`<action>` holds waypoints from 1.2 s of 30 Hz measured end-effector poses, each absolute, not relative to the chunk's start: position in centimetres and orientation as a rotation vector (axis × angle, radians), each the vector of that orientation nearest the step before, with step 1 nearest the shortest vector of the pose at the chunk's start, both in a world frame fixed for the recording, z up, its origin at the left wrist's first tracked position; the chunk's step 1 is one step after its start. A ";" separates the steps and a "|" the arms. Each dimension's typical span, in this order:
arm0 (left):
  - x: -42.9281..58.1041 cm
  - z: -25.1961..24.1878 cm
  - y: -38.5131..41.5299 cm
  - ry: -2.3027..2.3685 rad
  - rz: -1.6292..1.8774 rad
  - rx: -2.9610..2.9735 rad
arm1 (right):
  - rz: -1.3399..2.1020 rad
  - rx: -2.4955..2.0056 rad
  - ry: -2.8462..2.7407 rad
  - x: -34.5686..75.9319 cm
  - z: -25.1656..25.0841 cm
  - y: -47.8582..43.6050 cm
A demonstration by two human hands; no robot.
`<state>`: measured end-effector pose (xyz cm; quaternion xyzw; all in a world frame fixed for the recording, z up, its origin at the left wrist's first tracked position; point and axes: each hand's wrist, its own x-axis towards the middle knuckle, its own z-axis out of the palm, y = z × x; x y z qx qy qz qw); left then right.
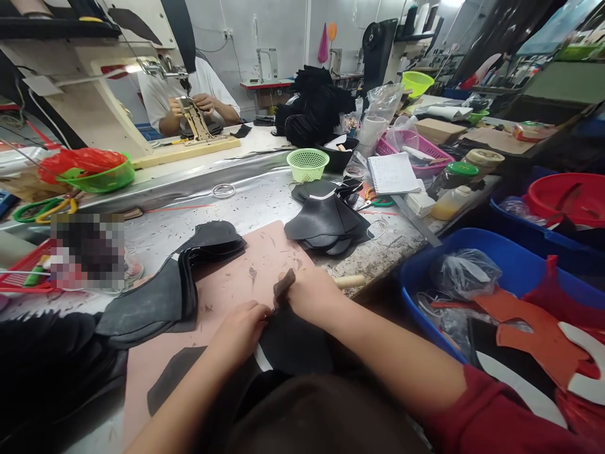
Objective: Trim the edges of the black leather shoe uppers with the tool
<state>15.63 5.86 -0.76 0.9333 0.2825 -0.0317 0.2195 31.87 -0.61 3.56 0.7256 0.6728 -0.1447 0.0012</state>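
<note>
My right hand (309, 293) is closed around a hammer with a dark head (283, 287) and a pale wooden handle, which sticks out to the right. Close by, my left hand (246, 321) has its fingers bent together on the upper edge of a black, leather-like piece (295, 343) with a white strip. This piece lies on the pinkish work board (158, 359), and the hammer head is just over its edge. Another black piece (174, 378) is partly covered by my left forearm. Stacked black cut pieces (161, 293) lie left of my hands, more black pieces (326, 217) beyond them.
A sewing machine (104, 82) stands at the back left, with a person in a white top (212, 82) working behind it. A green basket (308, 165), a notebook (392, 173) and jars (456, 176) are farther back. A blue tub of scraps (411, 284) stands at right.
</note>
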 end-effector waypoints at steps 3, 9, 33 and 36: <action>15.1 -0.9 5.8 0.779 -0.046 2.558 | -0.481 2.237 2.164 31.5 3.4 -0.6; 14.0 -1.3 5.6 0.777 0.006 2.536 | -0.440 2.242 2.123 30.7 3.7 -0.7; 9.8 -2.0 4.6 0.712 0.128 2.603 | -0.351 2.195 2.252 26.6 2.6 -1.4; 9.3 -2.3 4.5 0.711 0.196 2.605 | -0.371 2.163 2.275 26.3 2.4 -1.4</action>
